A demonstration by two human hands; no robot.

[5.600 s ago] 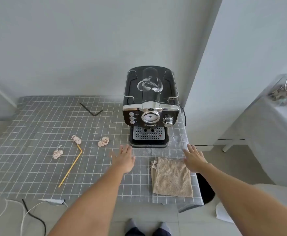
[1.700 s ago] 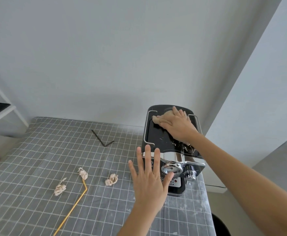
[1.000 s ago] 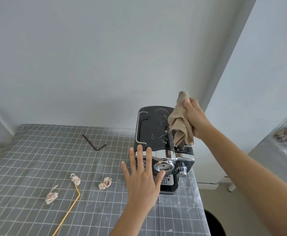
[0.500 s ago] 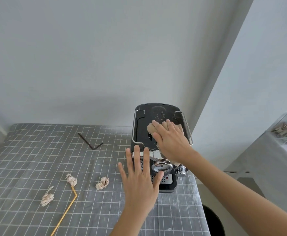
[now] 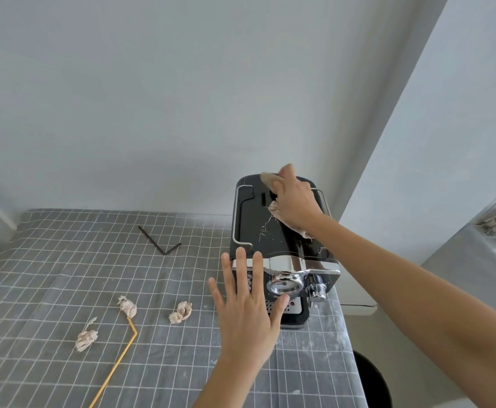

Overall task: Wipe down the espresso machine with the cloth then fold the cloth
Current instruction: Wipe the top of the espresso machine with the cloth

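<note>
1. Table (image 5: 64, 260), grey grid-pattern cover. At its 9 o'clock side lie three crumpled paper wads (image 5: 86, 339) and a bent yellow straw (image 5: 114, 375), well apart from the machine. A dark bent stick (image 5: 160, 245) lies toward 11 o'clock. None of these belongs to the task.

2. Left hand (image 5: 245, 313): held in front of the machine, fingers spread and extended, grasping nothing. Whether the fingertips touch the machine's front panel cannot be told from this angle. Judged role: steadying, or merely waiting.

3. Espresso machine (image 5: 249, 225): upright at the table's 3 o'clock edge, close to the wall corner. Black top with chrome rails, chrome band, gauge and knob on the front. Pale streaks and specks show on the black top toward its 6 o'clock half, near the chrome band.

4. Cloth (image 5: 271, 208): beige, bunched, lying on the machine's top under the right hand; one end shows at the top's 12 o'clock edge, another trails toward 4 o'clock under the wrist.

5. Right hand (image 5: 295, 201): palm down on the cloth, fingers curled over it and pressing it against the top.

6. Progress, as a judgement: wiping is under way and confined to the top. Residue remains on it. Front, sides and drip area show no sign of attention. The cloth is bunched; folding is not begun. Most of the task is outstanding.
</note>
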